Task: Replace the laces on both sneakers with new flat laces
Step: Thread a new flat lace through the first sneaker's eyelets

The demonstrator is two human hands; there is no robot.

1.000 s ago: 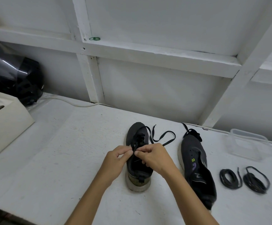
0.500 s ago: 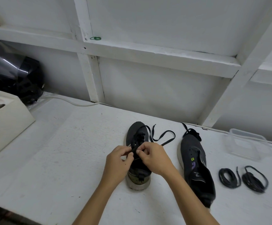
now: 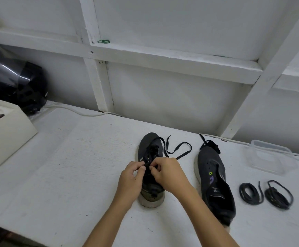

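Two dark grey sneakers stand on the white table, toes pointing away from me. The left sneaker (image 3: 149,145) has a black flat lace (image 3: 176,150) threaded through it, with loose ends trailing to its right. My left hand (image 3: 131,179) and my right hand (image 3: 168,173) meet over its middle, and both pinch the lace near the upper eyelets. The right sneaker (image 3: 214,182) stands apart, its opening slack, with a bit of lace at its toe. Two coiled black laces (image 3: 250,193) (image 3: 278,195) lie to its right.
A clear plastic container (image 3: 270,157) sits at the back right. A white box (image 3: 7,132) and a black helmet (image 3: 14,81) occupy the far left. A white cable (image 3: 77,112) runs along the wall. White wooden framing rises behind the table.
Both hands have shifted slightly up the left sneaker and closer together, working the lace at the eyelets. The right sneaker and the coils have not moved.
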